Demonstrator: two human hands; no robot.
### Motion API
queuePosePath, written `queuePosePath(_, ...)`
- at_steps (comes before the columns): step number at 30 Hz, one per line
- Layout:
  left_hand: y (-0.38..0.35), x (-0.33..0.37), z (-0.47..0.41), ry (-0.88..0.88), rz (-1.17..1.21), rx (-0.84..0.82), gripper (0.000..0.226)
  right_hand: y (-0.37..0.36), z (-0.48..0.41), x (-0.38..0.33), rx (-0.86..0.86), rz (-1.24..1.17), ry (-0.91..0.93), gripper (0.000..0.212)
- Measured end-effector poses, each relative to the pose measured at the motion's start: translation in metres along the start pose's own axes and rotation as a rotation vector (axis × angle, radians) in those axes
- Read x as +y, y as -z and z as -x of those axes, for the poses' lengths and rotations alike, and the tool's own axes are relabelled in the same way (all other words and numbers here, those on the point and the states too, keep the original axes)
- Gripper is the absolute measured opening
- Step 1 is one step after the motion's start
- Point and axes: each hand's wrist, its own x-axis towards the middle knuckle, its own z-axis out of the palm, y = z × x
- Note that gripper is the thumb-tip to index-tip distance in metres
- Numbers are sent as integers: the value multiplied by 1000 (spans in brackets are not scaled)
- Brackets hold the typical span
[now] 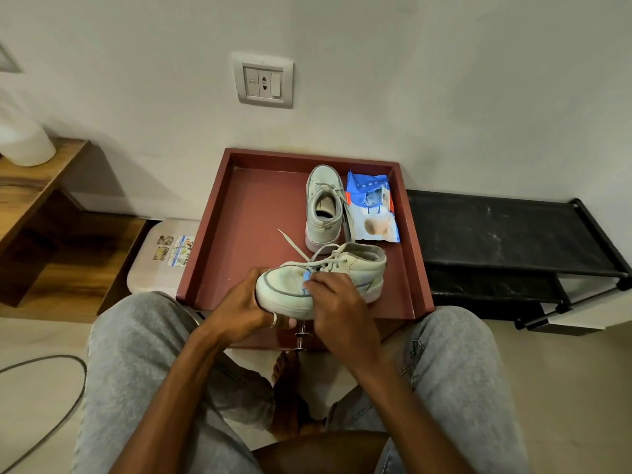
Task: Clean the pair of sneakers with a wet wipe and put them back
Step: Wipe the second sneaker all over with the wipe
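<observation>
Sneaker (359, 268) over near edge of tray (256, 206)

One maroon tray (253, 213), one held sneaker (355, 268) at six o'clock, one standing sneaker (324, 206) at one o'clock, two sneakers total, one wipe packet (374, 208), one blue wipe (306, 277)

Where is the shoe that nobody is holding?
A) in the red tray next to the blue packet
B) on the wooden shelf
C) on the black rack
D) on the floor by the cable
A: the free sneaker stands in the red tray, right beside the blue wipes packet.
</observation>
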Motion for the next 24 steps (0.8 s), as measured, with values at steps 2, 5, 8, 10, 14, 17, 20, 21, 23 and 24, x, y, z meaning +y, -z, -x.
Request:
queuePosePath(2,1,-1,-1,6,2,-5,83,6,-4,15,12,25,24,26)
queuePosePath(5,-1,2,-1,23,67,-3,83,18,-17,41,100,80,-74,24)
queuePosePath(8,-2,4,-1,51,111,0,79,14,-18,35,167,61,-145,29)
queuePosePath(10,-1,3,0,57,107,-10,78,3,-7,21,124,32,-94,24)
queuePosePath(14,0,6,2,71,89,-25,78,9,-3,33,32,14,27,28)
queuePosePath(17,0,6,0,92,132,-20,75,25,-16,58,150,39,-129,29)
queuePosePath(20,2,4,-1,109,164,-23,73,24,-15,53,182,0,-181,29)
queuePosePath(21,2,4,-2,106,166,-34,71,19,-11,45,146,-11,-138,29)
queuePosePath(23,2,4,-2,95,170,-58,68,11,-1,32,70,-19,-24,27)
queuePosePath(24,2,5,-2,92,176,-61,70,10,0,29,45,-25,15,26)
